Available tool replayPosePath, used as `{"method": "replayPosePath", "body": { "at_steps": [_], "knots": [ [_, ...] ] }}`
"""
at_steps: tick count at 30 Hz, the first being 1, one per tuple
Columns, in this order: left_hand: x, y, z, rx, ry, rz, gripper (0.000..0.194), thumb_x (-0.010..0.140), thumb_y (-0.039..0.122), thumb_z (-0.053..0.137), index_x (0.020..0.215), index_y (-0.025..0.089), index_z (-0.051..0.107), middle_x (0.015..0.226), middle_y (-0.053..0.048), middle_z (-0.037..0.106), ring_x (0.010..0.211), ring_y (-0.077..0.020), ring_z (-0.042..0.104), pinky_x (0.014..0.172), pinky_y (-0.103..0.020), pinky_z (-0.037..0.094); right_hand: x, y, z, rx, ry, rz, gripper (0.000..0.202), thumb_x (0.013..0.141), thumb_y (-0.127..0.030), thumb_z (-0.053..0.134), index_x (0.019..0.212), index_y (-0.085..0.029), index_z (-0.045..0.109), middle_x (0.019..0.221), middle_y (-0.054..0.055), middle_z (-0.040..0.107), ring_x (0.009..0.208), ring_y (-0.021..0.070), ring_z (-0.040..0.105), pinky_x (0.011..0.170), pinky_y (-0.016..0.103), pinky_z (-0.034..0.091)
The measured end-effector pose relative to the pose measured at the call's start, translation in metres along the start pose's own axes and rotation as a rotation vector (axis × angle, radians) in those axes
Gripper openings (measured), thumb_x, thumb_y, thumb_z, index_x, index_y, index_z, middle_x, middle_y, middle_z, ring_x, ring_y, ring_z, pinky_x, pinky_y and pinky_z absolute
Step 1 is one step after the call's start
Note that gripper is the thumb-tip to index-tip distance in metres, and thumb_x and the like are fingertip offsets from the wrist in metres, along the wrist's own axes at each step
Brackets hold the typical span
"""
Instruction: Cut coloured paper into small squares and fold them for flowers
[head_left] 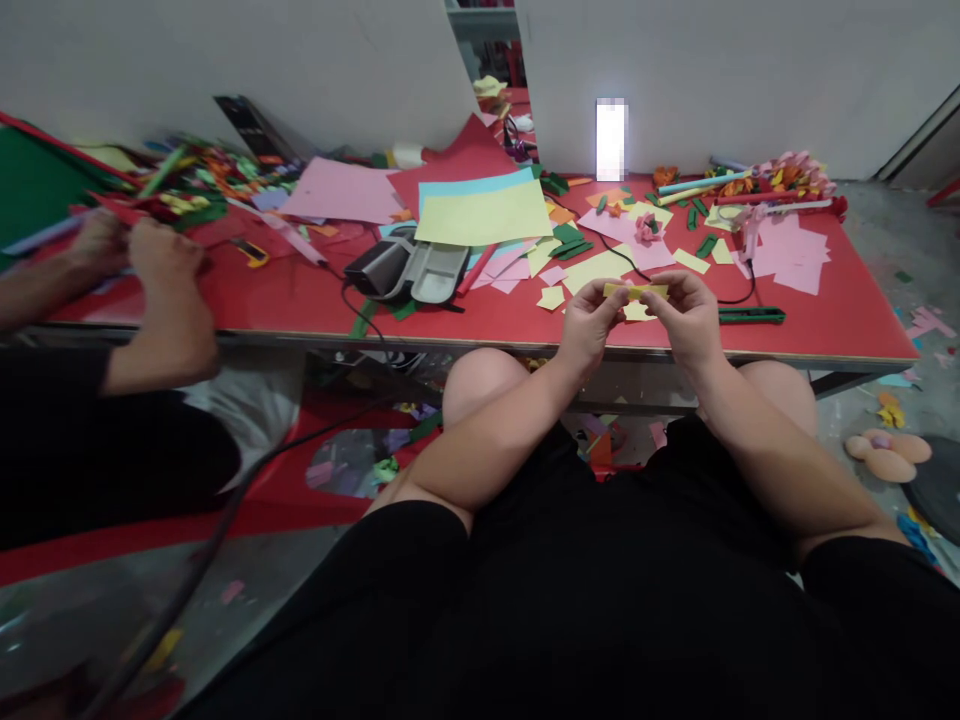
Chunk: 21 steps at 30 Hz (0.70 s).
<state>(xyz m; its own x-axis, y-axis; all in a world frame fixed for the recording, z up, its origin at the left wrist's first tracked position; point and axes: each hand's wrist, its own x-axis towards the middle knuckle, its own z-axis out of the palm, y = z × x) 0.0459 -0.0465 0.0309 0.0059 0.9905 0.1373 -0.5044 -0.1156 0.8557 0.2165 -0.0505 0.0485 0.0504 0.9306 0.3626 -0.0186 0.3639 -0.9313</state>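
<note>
Between my two hands, just above the table's front edge, is a small piece of yellow paper [636, 292], folded or curled along its length. My left hand [589, 318] pinches its left end between thumb and fingers. At the other end my right hand [686, 308] grips it the same way. Below the fingers lies another pale yellow paper piece, partly covered. A green utility knife [752, 315] rests close to the right of my right hand. Left of my left hand sits a small cut yellow paper shape [551, 298].
A pink glue gun [750, 235] with a black cord stands on the red table [847, 325]. Paper sheets [484, 215] lie over an open grey case [435, 275]. A lit phone [612, 140] leans at the back. To the left, a co-worker's hands [161, 250] handle red paper.
</note>
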Motion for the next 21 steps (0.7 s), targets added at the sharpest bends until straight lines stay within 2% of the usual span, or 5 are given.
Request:
{"method": "replayPosePath", "body": {
  "at_steps": [4,8,13,18,21],
  "knots": [
    [-0.002,0.003,0.002,-0.019,0.049,-0.048,0.047,0.080,0.052,0.119,0.093,0.024,0.083,0.093,0.001,0.079,0.082,-0.0097,0.072,0.071,-0.020,0.061,0.000,0.003,0.002,0.003,0.035,-0.047,0.067,0.079,-0.086,0.106,0.106,-0.032,0.079,0.098,0.003,0.079,0.092,0.0241,0.079,0.089,0.045,0.073],
    [-0.002,0.005,0.004,-0.062,0.012,-0.006,0.056,0.072,0.060,0.123,0.091,0.023,0.085,0.091,0.001,0.080,0.079,-0.0095,0.072,0.069,-0.020,0.063,0.001,0.006,0.001,0.012,0.050,-0.135,0.070,0.078,-0.091,0.107,0.103,-0.031,0.082,0.092,0.002,0.080,0.085,0.0222,0.079,0.082,0.042,0.073],
    [-0.002,0.002,0.004,-0.033,-0.005,0.040,0.052,0.075,0.060,0.121,0.090,0.024,0.087,0.087,0.001,0.078,0.079,-0.0100,0.070,0.069,-0.022,0.064,0.002,0.010,-0.004,-0.039,0.078,-0.204,0.063,0.087,-0.088,0.104,0.103,-0.030,0.084,0.089,0.002,0.081,0.082,0.0214,0.080,0.078,0.041,0.072],
    [-0.003,0.001,0.003,-0.004,-0.050,0.089,0.058,0.073,0.069,0.120,0.093,0.025,0.088,0.086,0.001,0.078,0.079,-0.0109,0.070,0.071,-0.024,0.068,0.004,0.018,-0.009,-0.069,0.076,-0.220,0.056,0.093,-0.081,0.103,0.107,-0.031,0.083,0.090,0.001,0.079,0.082,0.0208,0.079,0.078,0.040,0.072],
    [-0.002,0.004,0.002,0.056,-0.062,0.090,0.064,0.074,0.075,0.118,0.092,0.024,0.085,0.086,0.001,0.078,0.080,-0.0114,0.071,0.071,-0.025,0.069,0.006,0.021,-0.012,-0.069,0.087,-0.205,0.055,0.092,-0.080,0.104,0.104,-0.031,0.083,0.087,-0.001,0.076,0.079,0.0199,0.076,0.076,0.039,0.071]
  ]
}}
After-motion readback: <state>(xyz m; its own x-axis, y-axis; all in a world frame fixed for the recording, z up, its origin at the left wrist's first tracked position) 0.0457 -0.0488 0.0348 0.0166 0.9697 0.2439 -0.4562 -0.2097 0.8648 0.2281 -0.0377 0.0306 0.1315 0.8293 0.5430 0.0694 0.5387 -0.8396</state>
